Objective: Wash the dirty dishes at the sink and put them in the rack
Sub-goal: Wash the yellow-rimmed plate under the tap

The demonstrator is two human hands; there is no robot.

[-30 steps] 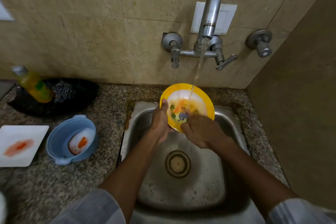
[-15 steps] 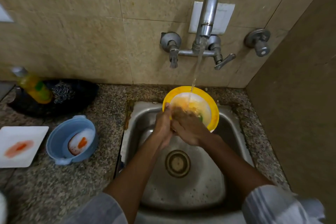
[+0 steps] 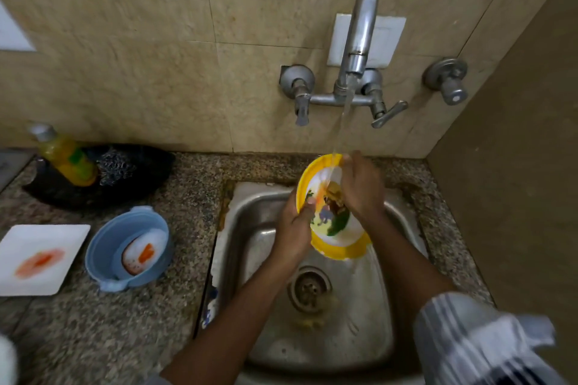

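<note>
A yellow-rimmed plate [image 3: 341, 248] with a coloured picture is tilted over the steel sink [image 3: 316, 337], under the running tap [image 3: 359, 40]. My left hand [image 3: 294, 228] grips its left rim, thumb on the face. My right hand [image 3: 359, 187] lies flat on the upper right of the plate's face, fingers up near the water stream, and hides part of the plate. On the counter at left a blue bowl [image 3: 103, 247] holds a small white dish [image 3: 142, 253] with an orange stain. A white square plate [image 3: 40, 259] with an orange smear lies further left.
A yellow soap bottle [image 3: 67, 158] and a steel scrubber [image 3: 115, 162] sit on a black tray [image 3: 150, 172] at the back left. The drain [image 3: 309, 287] is open in the sink's middle. A side wall closes off the right. No rack is in view.
My right hand has slid from the plate's lower left up across its face to the upper right. The plate has tipped more steeply, and the view has shifted slightly.
</note>
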